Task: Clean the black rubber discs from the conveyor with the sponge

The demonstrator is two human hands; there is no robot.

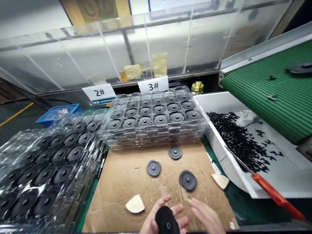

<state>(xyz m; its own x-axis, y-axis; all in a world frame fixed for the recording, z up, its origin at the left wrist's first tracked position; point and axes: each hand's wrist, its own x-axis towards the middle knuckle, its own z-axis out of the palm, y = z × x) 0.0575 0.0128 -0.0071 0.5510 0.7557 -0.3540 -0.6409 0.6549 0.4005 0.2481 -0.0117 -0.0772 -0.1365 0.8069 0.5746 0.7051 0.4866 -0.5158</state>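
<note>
My left hand point(151, 229) holds a black round disc point(167, 227) with a small centre hole, tilted on edge near the bottom of the head view. My right hand point(207, 219) hovers just to its right, fingers stretched out and blurred, holding nothing. On the cardboard sheet point(119, 189) ahead lie three more dark discs point(153, 168), point(175, 152), point(187, 180). Two pale wedge-shaped pieces rest on the sheet, one point(135, 204) near my left hand and another point(220, 180) at the right edge.
A stack of clear trays point(155, 132) filled with discs stands behind the cardboard under labels 2# and 3#. More filled trays point(37, 173) lie left. A white bin point(228, 104) of small black parts sits right, with a red-handled tool point(276, 195). A green conveyor point(284, 93) carries a disc.
</note>
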